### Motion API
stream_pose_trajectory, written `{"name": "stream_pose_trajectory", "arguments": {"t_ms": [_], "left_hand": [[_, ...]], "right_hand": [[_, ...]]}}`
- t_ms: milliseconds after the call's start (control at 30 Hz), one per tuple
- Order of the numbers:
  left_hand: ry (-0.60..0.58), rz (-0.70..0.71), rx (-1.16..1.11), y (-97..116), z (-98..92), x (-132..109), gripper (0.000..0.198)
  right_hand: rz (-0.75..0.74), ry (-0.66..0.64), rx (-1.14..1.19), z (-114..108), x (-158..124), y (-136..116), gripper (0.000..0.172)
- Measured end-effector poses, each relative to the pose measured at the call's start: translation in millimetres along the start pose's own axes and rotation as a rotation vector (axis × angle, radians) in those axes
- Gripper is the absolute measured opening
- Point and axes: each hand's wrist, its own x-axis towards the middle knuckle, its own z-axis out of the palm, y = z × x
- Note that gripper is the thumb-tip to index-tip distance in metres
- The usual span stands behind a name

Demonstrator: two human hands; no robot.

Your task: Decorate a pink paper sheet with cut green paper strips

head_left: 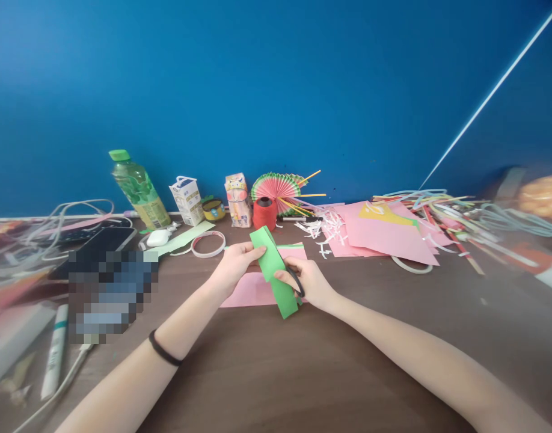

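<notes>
Between my two hands is a piece of green paper (271,263), held up above the table. My left hand (237,263) pinches its upper left edge between thumb and fingers. My right hand (309,282) is closed on dark-handled scissors (295,281), at the right edge of the green paper. The blades are mostly hidden by the paper and fingers. A lower part of the green paper hangs down below my right thumb. Beneath the hands, pink paper (244,290) lies on the table (276,373).
Behind stand a green bottle (143,192), a white carton (187,201), a patterned carton (238,203), red thread (264,214) and a paper fan (276,187). Tape (208,245) lies left; pink sheets (384,237) and paper scraps (332,225) lie right. A marker (56,355) and cables are far left.
</notes>
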Motion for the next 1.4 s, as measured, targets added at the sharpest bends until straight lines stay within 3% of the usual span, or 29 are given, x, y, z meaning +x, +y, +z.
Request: {"name": "stream_pose_trajectory", "arguments": {"t_ms": [167,400,833,967,1133,1300,1400], "left_hand": [[-0.004,-0.003,0.018,-1,0.0,0,0.033],[-0.021,-0.006,0.069,-1,3.1,-1,0.029],[-0.039,-0.025,0.121,3,8.7,-7,0.030],[0.010,0.012,0.075,1,-0.7,-1,0.028],[0.055,0.041,-0.113,-6,-14.6,10,0.021],[-0.133,-0.063,-0.268,-11,-14.5,12,0.019],[-0.253,-0.024,-0.270,-14,-10.1,10,0.016]], "right_hand": [[0.000,-0.007,0.045,0,1,6,0.041],[-0.015,-0.048,0.122,0,-1,-6,0.048],[-0.049,0.054,0.084,-2,2,-6,0.046],[0.049,-0.053,0.285,-4,6,3,0.050],[0.259,-0.305,0.632,-8,11,10,0.066],[0.219,-0.385,0.814,-13,11,9,0.065],[0.198,-0.388,0.866,-14,11,10,0.066]]}}
